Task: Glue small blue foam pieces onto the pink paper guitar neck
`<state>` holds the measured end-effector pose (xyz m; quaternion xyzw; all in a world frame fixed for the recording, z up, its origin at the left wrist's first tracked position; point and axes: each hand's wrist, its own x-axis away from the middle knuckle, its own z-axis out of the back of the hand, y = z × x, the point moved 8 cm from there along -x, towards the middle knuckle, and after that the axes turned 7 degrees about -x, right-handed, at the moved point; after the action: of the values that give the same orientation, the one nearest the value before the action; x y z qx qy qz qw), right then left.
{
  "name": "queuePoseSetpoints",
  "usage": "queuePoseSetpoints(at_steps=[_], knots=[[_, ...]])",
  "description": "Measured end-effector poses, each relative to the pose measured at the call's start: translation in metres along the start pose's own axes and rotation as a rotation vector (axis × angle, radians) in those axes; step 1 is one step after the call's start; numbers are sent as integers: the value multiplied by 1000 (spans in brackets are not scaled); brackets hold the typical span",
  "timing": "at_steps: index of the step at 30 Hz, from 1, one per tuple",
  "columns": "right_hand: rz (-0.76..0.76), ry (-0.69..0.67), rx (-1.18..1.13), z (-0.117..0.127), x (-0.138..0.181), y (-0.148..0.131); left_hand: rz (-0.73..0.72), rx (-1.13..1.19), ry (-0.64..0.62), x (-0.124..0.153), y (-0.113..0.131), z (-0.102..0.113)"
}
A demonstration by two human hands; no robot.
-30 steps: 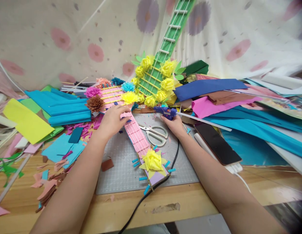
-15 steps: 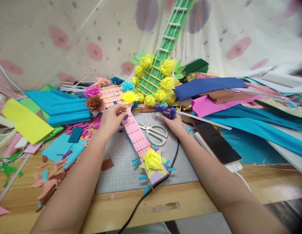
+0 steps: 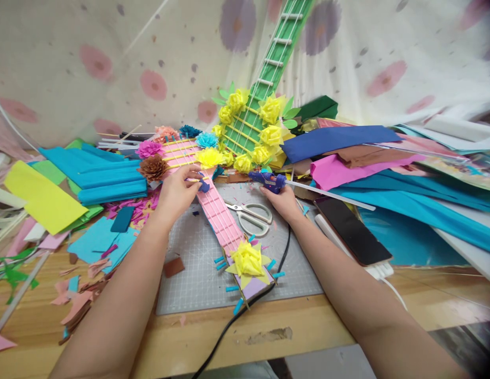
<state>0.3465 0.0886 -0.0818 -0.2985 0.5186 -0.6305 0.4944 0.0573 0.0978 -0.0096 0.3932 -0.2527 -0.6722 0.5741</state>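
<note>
A pink paper guitar [image 3: 218, 213] lies on the grey cutting mat [image 3: 197, 273], with paper flowers round its body and a yellow flower [image 3: 247, 259] on its near end. My left hand [image 3: 177, 190] pinches a small dark blue paper piece [image 3: 203, 185] at the top of the pink neck. My right hand [image 3: 282, 199] grips a blue glue gun [image 3: 268, 181], its nozzle pointing left toward the guitar. White-handled scissors [image 3: 253, 217] lie between my hands.
A green paper guitar [image 3: 261, 95] with yellow flowers leans against the flowered cloth behind. Stacks of coloured paper lie left [image 3: 98, 176] and right [image 3: 387, 179]. A black phone [image 3: 353, 231] rests at right. Paper scraps litter the wooden table [image 3: 308, 321]. A black cord [image 3: 245, 310] runs off the front edge.
My left hand lifted off the pink neck, took a small dark blue piece in its fingers and moved it up toward the guitar's body. My right hand stayed put.
</note>
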Motion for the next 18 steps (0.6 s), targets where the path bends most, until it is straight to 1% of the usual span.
queuePoseSetpoints(at_steps=[4,9,11,15,18], knots=[[-13,0,8,0,1,0,-19,-63,-43,-2,-6,3],[7,2,25,1,1,-1,-27,-138,-76,-4,-9,8],[6,8,14,1,1,-1,-50,-153,-75,-4,-7,8],[0,13,3,1,1,-2,-146,-193,-47,-3,4,9],[14,8,-7,1,1,-3,-150,-208,-58,-2,8,8]])
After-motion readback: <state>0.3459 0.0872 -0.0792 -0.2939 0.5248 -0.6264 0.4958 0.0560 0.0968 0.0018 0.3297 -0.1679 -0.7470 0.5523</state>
